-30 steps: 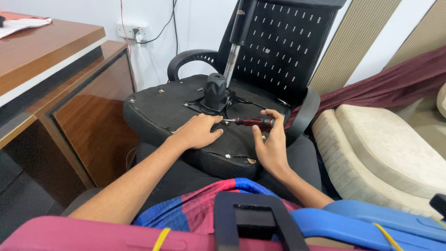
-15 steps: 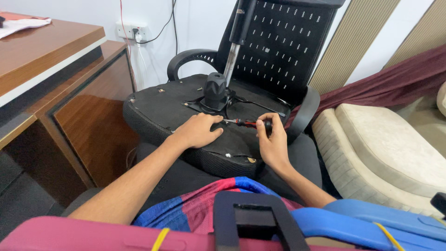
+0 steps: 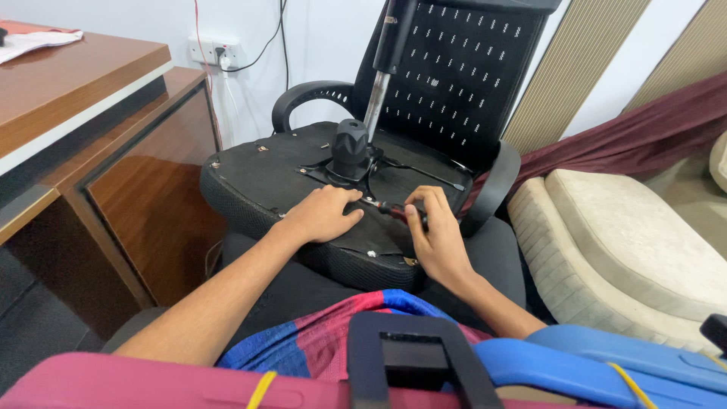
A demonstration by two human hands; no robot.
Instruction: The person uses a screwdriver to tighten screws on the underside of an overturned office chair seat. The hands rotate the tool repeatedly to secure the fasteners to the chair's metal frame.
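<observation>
A black office chair lies overturned, its seat underside (image 3: 265,178) facing up, with a black mechanism and gas cylinder (image 3: 351,148) in the middle. My left hand (image 3: 327,213) rests flat on the underside, just in front of the mechanism plate. My right hand (image 3: 433,231) grips a screwdriver (image 3: 388,208) with a dark red and black handle. Its tip points left toward the plate, close to my left fingertips. The mesh backrest (image 3: 462,68) stands behind.
A wooden desk (image 3: 83,91) with papers stands at the left. On the wall behind is a socket with cables (image 3: 216,51). A cream cushioned seat (image 3: 628,235) and maroon cloth lie to the right. A blue and pink frame (image 3: 424,363) fills the bottom edge.
My right hand has slid left along the screwdriver and lowered it toward the seat underside. My left hand has barely moved.
</observation>
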